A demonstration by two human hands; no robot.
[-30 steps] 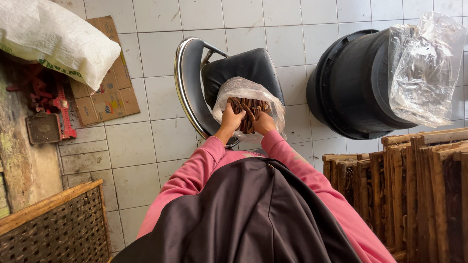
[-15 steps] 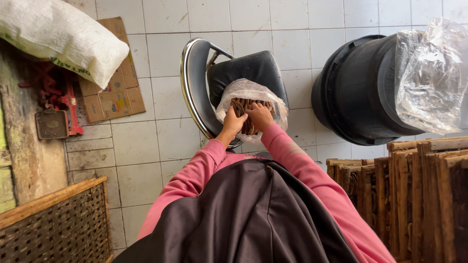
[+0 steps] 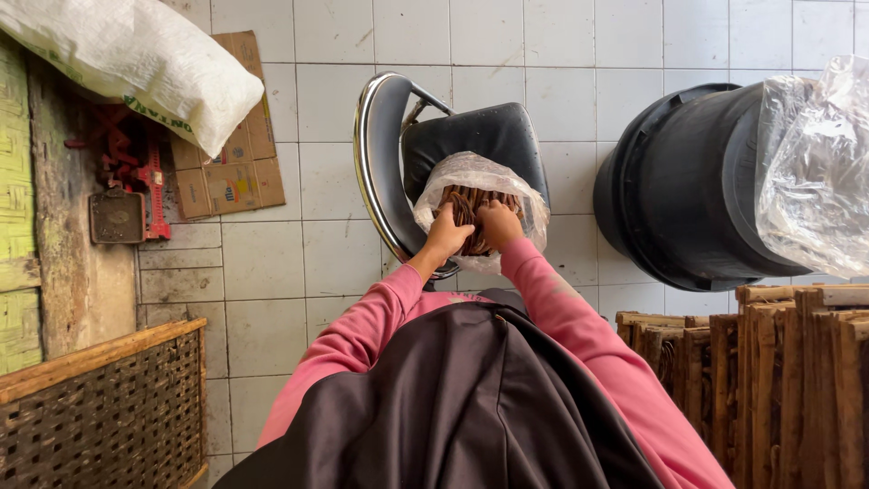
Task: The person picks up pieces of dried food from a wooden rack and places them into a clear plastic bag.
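Hands first: I am looking down at my left hand (image 3: 445,237) and right hand (image 3: 498,223), both pushed into the mouth of a clear bag (image 3: 480,213) that is sitting on the black seat of a chair (image 3: 471,145). The left hand is curling its fingers over the near rim of the bag at about seven o'clock of its opening, and I am reading that as steadying the thin plastic so it is not slumping. The right hand is closing on the brown sticks (image 3: 466,204) inside, fingers bunched around a clump; how tightly I cannot tell, since the knuckles are hiding the tips. The sticks are lying in a loose heap inside the bag, and the chair seems to be serving as a bench that is keeping the bag at arm's reach.

Around the chair the floor (image 3: 262,263) is showing pale square tiles with dirty joints. At three o'clock a black tub (image 3: 688,190) is lying tilted with a clear plastic sheet (image 3: 815,172) draping its edge. At five o'clock wooden frames (image 3: 787,380) are standing packed upright. At ten o'clock a white sack (image 3: 145,63) is resting over flattened cardboard (image 3: 231,172), with a red tool (image 3: 149,186) beside it. At eight o'clock a woven crate (image 3: 100,417) is sitting.
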